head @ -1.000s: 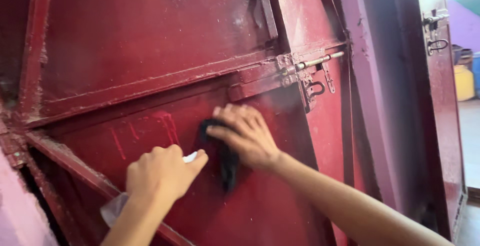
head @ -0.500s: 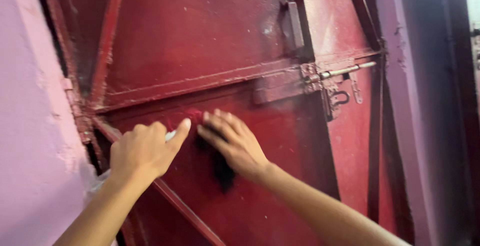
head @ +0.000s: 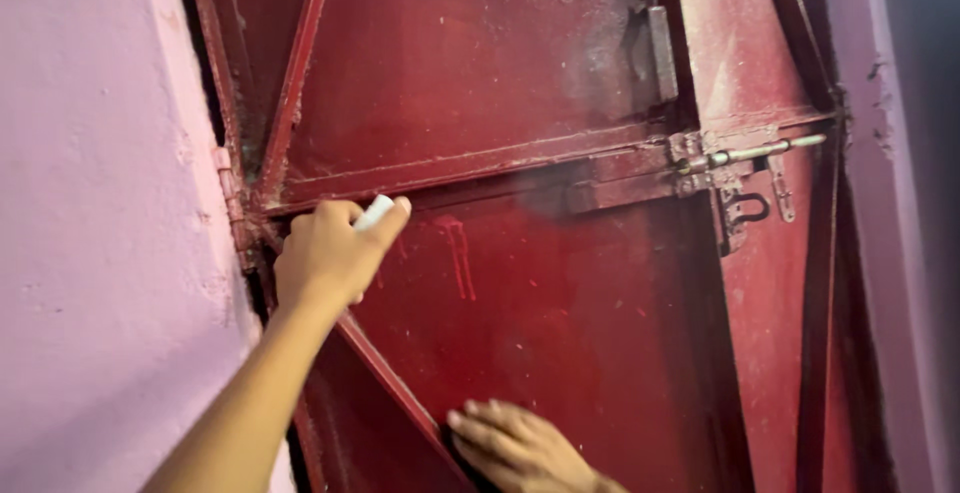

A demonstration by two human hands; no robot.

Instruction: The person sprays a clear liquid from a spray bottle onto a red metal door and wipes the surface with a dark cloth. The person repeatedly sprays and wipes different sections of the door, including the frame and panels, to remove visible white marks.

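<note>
The left hand is curled shut around a small white bottle, only the white tip poking out past the index finger, and it's held right up against the red metal door, just under the horizontal bar. The right hand is laid flat, fingers spread, low on the same panel beside the diagonal brace; whether anything's pinned under it can't be told. A sliding bolt is mounted off to the right. A pink wall is seen left of the door.
</note>
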